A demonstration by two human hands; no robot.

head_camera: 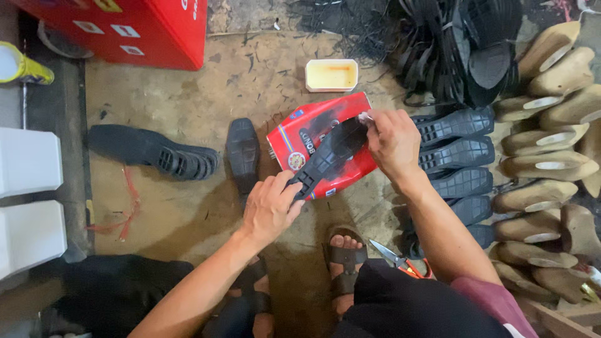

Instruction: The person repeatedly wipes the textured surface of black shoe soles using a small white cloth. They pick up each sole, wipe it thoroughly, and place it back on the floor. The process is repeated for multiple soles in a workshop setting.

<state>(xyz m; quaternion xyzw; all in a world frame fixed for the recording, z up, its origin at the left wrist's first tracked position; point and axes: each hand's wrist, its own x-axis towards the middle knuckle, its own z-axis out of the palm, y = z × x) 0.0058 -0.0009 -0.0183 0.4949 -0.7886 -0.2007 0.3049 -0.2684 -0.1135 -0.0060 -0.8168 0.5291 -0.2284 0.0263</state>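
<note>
My left hand (270,206) grips the heel end of a black rubber shoe sole (328,158), tread side up, held over a flat red tin (316,141) on the floor. My right hand (393,143) is at the sole's toe end, pinching a small pale piece against it; what the piece is I cannot tell. A shallow cream dish of yellowish liquid (331,74) sits just beyond the tin.
Two black soles (156,153) (243,153) lie on the floor to the left. A row of black soles (460,156) and wooden shoe lasts (551,163) line the right. Scissors with orange handles (400,260) lie by my sandalled foot (346,263). A red box (134,28) stands far left.
</note>
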